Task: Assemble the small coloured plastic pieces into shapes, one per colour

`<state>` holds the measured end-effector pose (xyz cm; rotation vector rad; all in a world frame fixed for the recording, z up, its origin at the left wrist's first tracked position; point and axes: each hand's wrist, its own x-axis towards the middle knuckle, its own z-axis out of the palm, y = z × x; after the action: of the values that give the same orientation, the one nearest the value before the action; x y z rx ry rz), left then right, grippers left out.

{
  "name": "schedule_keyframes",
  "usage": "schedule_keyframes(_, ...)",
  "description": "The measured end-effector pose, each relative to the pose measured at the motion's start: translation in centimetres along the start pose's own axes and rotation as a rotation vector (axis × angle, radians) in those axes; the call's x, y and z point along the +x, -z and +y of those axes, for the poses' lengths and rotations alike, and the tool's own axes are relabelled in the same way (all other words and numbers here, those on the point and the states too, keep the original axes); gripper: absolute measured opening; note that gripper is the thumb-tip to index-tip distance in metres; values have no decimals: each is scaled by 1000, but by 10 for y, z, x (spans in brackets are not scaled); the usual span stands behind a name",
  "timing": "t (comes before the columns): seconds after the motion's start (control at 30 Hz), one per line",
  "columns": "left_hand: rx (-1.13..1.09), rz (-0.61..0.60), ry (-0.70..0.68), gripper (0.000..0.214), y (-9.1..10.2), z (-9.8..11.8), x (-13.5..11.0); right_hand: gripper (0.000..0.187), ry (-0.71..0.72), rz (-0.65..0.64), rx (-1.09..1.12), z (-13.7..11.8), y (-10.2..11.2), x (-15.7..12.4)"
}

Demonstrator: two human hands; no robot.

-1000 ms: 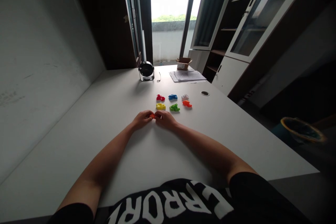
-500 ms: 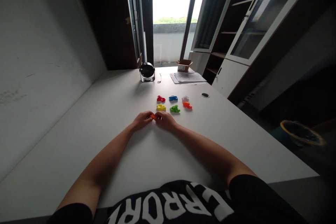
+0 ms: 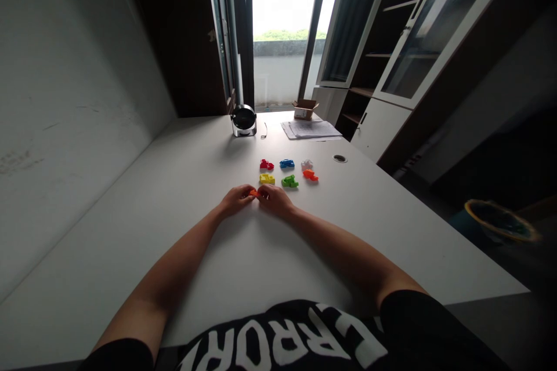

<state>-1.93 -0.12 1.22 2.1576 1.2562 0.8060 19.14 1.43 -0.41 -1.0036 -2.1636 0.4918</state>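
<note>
My left hand (image 3: pixel 236 199) and my right hand (image 3: pixel 274 199) meet on the white table (image 3: pixel 183 185), fingertips pinched together around a small orange piece (image 3: pixel 253 192); most of it is hidden by the fingers. Just beyond the hands lie several small coloured plastic pieces in two rows: red (image 3: pixel 266 164), blue (image 3: pixel 286 163) and white (image 3: pixel 307 164) at the back, yellow (image 3: pixel 267 178), green (image 3: pixel 289 182) and orange (image 3: pixel 310 174) in front.
A round dark device on a stand (image 3: pixel 243 120) sits at the table's far end, with a stack of papers (image 3: pixel 310 128) and a small open cardboard box (image 3: pixel 305 108) to its right. A cable hole (image 3: pixel 340 157) lies near the right edge. Cabinets stand on the right.
Both hands stay together on the orange piece with only small finger shifts. The camera view has drifted slightly.
</note>
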Motion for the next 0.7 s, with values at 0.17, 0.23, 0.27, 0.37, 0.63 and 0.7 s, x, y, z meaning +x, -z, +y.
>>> schedule_keyframes(0.17,-9,9,-5,28,2,4,0,4,-10,17,-6,-1,0,0)
schedule_keyframes(0.23,-4,12,-3,28,2,5,0,5,-7,18,0,-1,0,0)
schedule_keyframes(0.27,-2,14,0,29,2,4,0,6,-4,20,4,-1,0,0)
schedule_keyframes(0.37,2,18,3,30,2,3,1,8,-1,31,9,0,0,0)
schedule_keyframes(0.63,19,14,19,31,1,1,1,8,-2,46,8,-2,1,-1)
schedule_keyframes(0.7,23,17,23,30,1,0,1,7,0,46,18,-2,1,-1)
